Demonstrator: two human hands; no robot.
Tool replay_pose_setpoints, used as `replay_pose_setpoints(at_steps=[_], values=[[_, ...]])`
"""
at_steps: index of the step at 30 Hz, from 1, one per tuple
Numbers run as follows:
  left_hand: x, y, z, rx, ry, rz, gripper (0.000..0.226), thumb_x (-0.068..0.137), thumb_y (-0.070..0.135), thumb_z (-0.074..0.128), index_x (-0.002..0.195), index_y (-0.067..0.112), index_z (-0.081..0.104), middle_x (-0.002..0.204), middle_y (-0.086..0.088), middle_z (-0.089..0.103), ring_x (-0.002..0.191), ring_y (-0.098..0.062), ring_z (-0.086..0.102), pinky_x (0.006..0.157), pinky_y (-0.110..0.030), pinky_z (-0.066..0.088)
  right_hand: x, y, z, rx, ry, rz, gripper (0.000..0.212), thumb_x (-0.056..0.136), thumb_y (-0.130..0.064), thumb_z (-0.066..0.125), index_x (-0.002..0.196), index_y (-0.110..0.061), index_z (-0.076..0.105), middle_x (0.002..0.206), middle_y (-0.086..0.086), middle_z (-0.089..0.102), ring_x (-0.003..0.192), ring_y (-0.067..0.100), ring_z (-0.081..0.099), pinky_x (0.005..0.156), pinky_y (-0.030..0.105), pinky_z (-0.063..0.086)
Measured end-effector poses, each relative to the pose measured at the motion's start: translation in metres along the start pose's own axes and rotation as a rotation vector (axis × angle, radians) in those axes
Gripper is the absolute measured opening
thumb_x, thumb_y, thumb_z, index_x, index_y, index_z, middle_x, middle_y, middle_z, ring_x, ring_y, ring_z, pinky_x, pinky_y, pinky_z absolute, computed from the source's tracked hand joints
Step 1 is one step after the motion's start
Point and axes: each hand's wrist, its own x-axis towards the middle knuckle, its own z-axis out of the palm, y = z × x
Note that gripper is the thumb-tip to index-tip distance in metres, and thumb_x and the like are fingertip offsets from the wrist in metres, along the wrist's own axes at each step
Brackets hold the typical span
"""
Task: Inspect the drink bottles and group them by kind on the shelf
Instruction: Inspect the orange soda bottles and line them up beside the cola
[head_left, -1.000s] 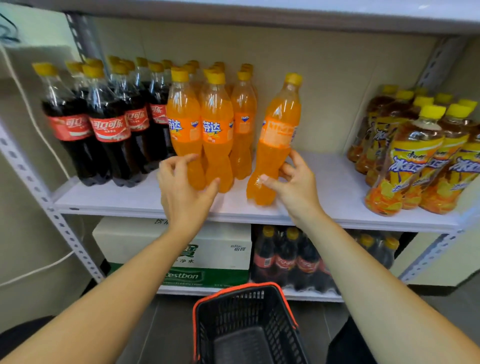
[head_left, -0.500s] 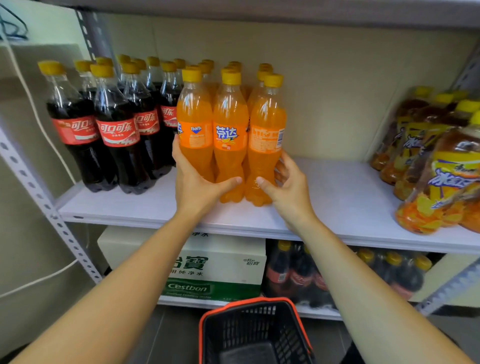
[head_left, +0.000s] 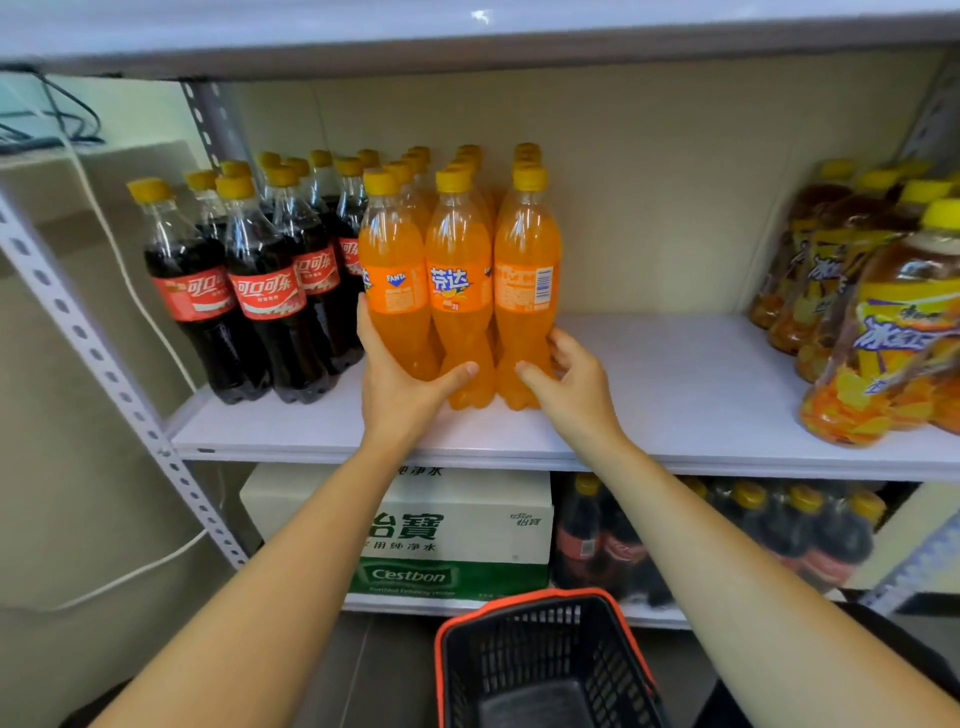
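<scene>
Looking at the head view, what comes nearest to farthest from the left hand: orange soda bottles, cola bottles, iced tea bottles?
1. orange soda bottles: mid-shelf, gripped by the left hand.
2. cola bottles: just to its left.
3. iced tea bottles: far right.

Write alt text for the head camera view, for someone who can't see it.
A left hand and right hand grip three orange plastic soda bottles on a white shelf, between dark cola bottles at left and yellow-labelled tea bottles at right. A black orange-rimmed basket sits below.

Orange-rimmed black basket (head_left: 519, 649); green-and-white water carton (head_left: 467, 525) behind it
</scene>
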Motion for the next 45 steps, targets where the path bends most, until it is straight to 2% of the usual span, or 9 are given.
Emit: replay_pose_setpoints(at_steps=[4, 8, 13, 16, 22, 25, 28, 38, 45], values=[[-0.003, 0.000, -0.004, 0.031, -0.023, -0.011, 0.136, 0.060, 0.056, 0.093, 0.158, 0.046, 0.000, 0.153, 0.014, 0.046, 0.138, -0.013, 0.050, 0.109, -0.056, 0.046, 0.001, -0.001, -0.010, -0.038, -0.014, -0.029, 0.044, 0.084, -0.018, 0.083, 0.121, -0.031, 0.063, 0.101, -0.023, 0.065, 0.090, -0.012, 0.065, 0.078, 0.013, 0.056], [-0.003, -0.002, -0.009, -0.006, -0.012, -0.048, 0.100, 0.080, 0.034, 0.068, 0.158, 0.051, 0.007, 0.140, 0.015, 0.059, 0.124, -0.008, 0.059, 0.105, -0.052, 0.051, -0.002, -0.002, -0.010, -0.097, -0.022, -0.008, 0.034, 0.084, -0.028, 0.083, 0.112, -0.035, 0.065, 0.110, 0.003, 0.060, 0.090, 0.006, 0.063, 0.075, 0.018, 0.054], [-0.004, -0.003, -0.017, 0.126, 0.046, -0.043, 0.084, 0.088, 0.028, 0.073, 0.159, 0.035, 0.028, 0.133, 0.001, 0.062, 0.119, -0.017, 0.060, 0.098, -0.051, 0.053, 0.000, 0.000, -0.013, -0.027, -0.061, -0.010, 0.035, 0.085, -0.013, 0.079, 0.101, -0.039, 0.063, 0.095, -0.021, 0.067, 0.084, -0.010, 0.065, 0.071, 0.011, 0.053], [-0.005, -0.003, -0.017, 0.189, 0.037, -0.072, 0.074, 0.077, 0.044, 0.082, 0.143, 0.031, 0.051, 0.124, -0.003, 0.054, 0.117, -0.023, 0.057, 0.098, -0.051, 0.052, 0.000, 0.002, -0.010, -0.119, -0.031, 0.015, 0.045, 0.081, -0.029, 0.085, 0.120, -0.030, 0.062, 0.110, 0.000, 0.058, 0.093, 0.009, 0.062, 0.083, 0.026, 0.054], [-0.004, -0.011, -0.024, 0.015, -0.076, -0.066, 0.045, 0.082, 0.016, 0.065, 0.126, 0.029, 0.062, 0.103, 0.020, 0.074, 0.096, 0.003, 0.068, 0.085, -0.029, 0.060, 0.002, 0.000, -0.012, -0.013, -0.088, -0.004, 0.035, 0.085, -0.011, 0.079, 0.107, -0.033, 0.063, 0.098, -0.015, 0.068, 0.087, -0.007, 0.067, 0.065, 0.016, 0.056], [-0.006, -0.010, -0.023, 0.038, -0.038, -0.040, 0.046, 0.087, 0.018, 0.076, 0.122, 0.041, 0.058, 0.102, 0.027, 0.070, 0.095, 0.013, 0.063, 0.074, -0.010, 0.053, -0.001, -0.001, -0.010, -0.059, -0.038, -0.016, 0.042, 0.081, -0.022, 0.086, 0.113, -0.030, 0.060, 0.106, -0.004, 0.066, 0.089, 0.002, 0.065, 0.075, 0.017, 0.053], [-0.004, -0.010, -0.022, 0.007, -0.057, -0.043, 0.043, 0.086, 0.015, 0.063, 0.123, 0.036, 0.063, 0.102, 0.020, 0.074, 0.092, 0.003, 0.068, 0.076, -0.015, 0.055, 0.000, -0.001, -0.008, -0.069, -0.051, -0.012, 0.031, 0.084, -0.022, 0.082, 0.104, -0.036, 0.062, 0.105, -0.006, 0.069, 0.090, 0.003, 0.065, 0.083, 0.031, 0.056], [-0.004, -0.016, -0.025, 0.027, 0.004, -0.069, 0.056, 0.090, 0.017, 0.077, 0.141, 0.021, 0.056, 0.112, 0.025, 0.062, 0.094, 0.021, 0.059, 0.070, -0.002, 0.047, 0.001, -0.001, -0.005, -0.119, -0.007, -0.014, 0.040, 0.079, -0.035, 0.087, 0.104, -0.041, 0.057, 0.093, -0.027, 0.061, 0.085, -0.006, 0.060, 0.071, 0.017, 0.048], [-0.020, 0.001, -0.024, 0.157, 0.121, -0.100, 0.070, 0.086, 0.022, 0.078, 0.148, 0.019, 0.046, 0.142, 0.000, 0.051, 0.127, -0.015, 0.052, 0.099, -0.035, 0.045, -0.011, -0.007, -0.018, -0.143, -0.021, -0.018, 0.061, 0.078, -0.037, 0.087, 0.131, -0.024, 0.059, 0.114, -0.015, 0.061, 0.101, 0.005, 0.060, 0.089, 0.028, 0.046]])
